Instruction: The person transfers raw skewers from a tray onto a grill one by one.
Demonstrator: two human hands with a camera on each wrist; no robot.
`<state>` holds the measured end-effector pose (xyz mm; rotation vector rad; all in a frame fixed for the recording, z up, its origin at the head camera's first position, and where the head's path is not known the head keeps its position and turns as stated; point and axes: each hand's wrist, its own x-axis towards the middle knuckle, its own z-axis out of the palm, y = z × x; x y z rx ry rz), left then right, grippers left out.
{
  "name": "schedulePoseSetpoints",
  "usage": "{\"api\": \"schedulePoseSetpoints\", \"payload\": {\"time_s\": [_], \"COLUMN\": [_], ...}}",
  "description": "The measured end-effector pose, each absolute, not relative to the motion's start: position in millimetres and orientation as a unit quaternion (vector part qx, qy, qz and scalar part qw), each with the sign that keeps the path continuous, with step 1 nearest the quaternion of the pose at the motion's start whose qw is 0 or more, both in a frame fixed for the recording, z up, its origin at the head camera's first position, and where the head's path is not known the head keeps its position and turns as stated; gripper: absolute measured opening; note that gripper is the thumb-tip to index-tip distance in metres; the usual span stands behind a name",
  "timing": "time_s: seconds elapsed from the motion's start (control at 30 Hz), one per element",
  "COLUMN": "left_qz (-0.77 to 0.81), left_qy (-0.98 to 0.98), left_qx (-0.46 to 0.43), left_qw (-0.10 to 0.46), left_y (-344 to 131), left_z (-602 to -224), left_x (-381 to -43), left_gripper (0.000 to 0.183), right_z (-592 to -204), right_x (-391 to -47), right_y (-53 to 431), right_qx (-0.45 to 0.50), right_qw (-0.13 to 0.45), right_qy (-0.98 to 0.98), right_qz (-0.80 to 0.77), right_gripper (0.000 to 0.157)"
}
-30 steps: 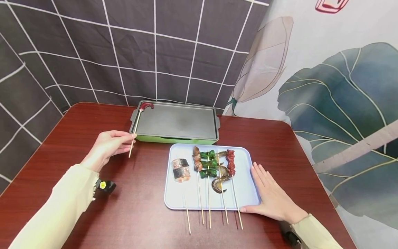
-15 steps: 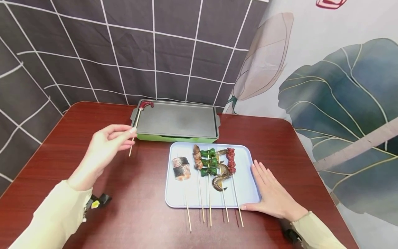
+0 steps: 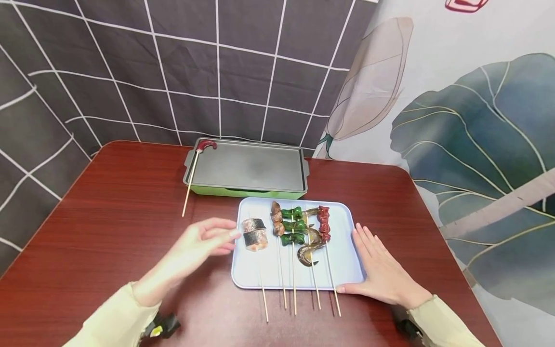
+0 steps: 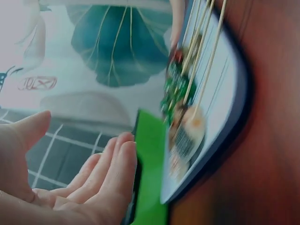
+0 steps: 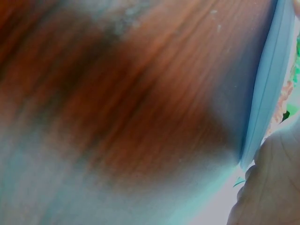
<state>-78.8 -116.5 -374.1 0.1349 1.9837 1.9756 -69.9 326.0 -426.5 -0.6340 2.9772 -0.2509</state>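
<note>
My left hand (image 3: 197, 248) is at the left rim of the pale blue tray (image 3: 247, 279), beside a fish skewer (image 3: 255, 234). It holds nothing; in the left wrist view its thumb stands well apart from the fingers (image 4: 119, 176). My right hand (image 3: 383, 272) rests with straight fingers along the tray's right edge, thumb at the near corner. On the tray also lie a brown meat skewer (image 3: 277, 224), a green pepper skewer (image 3: 293, 226), a skewer of dark curled pieces (image 3: 307, 255) and a red meat skewer (image 3: 323, 224). Their sticks overhang the near rim.
Behind the tray stands a green grill (image 3: 260, 193) with a flat grey plate (image 3: 256, 166). A skewer with a dark red curled piece (image 3: 206, 144) lies on its left side, its stick reaching out past the front edge. A dark tiled-pattern cloth (image 3: 182, 62) hangs behind the brown table (image 3: 108, 231).
My left hand has let go of the dark red skewer, which stays on the grill, and has moved right and nearer to the tray. The right hand stays in place.
</note>
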Motion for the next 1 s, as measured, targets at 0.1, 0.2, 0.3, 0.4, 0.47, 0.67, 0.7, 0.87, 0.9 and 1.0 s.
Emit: {"api": "schedulePoseSetpoints", "payload": {"time_s": [0.1,0.2,0.3,0.4,0.47,0.67,0.7,0.87,0.9,1.0], "left_qz": [0.704,0.715,0.728,0.738,0.741,0.736,0.735,0.731,0.732,0.734], "left_qy": [0.677,0.654,0.628,0.602,0.59,0.577,0.578,0.581,0.579,0.575], "left_qx": [0.054,0.053,0.048,0.046,0.047,0.039,0.036,0.027,0.026,0.023], "left_qw": [0.209,0.243,0.272,0.3,0.318,0.351,0.353,0.358,0.358,0.36], "left_y": [-110,-105,-101,-98,-96,-90,-89,-87,-87,-87], "left_z": [-380,-384,-389,-394,-397,-402,-403,-409,-409,-410], "left_x": [-69,-62,-58,-55,-53,-51,-51,-52,-52,-54], "left_gripper": [0.051,0.055,0.058,0.06,0.061,0.062,0.062,0.059,0.058,0.057], "right_z": [-427,-426,-426,-426,-426,-426,-426,-428,-428,-428], "right_x": [-70,-69,-70,-70,-70,-70,-70,-70,-70,-70], "right_y": [326,326,326,326,326,326,326,326,326,326], "right_qx": [-0.21,-0.21,-0.207,-0.207,-0.206,-0.206,-0.207,-0.212,-0.213,-0.216], "right_qw": [0.042,0.042,0.045,0.048,0.05,0.049,0.048,0.04,0.038,0.031], "right_qy": [0.973,0.973,0.974,0.974,0.974,0.973,0.973,0.973,0.972,0.972], "right_qz": [-0.084,-0.085,-0.085,-0.085,-0.086,-0.089,-0.089,-0.087,-0.087,-0.09], "right_gripper": [0.131,0.132,0.133,0.133,0.133,0.133,0.133,0.133,0.133,0.132]}}
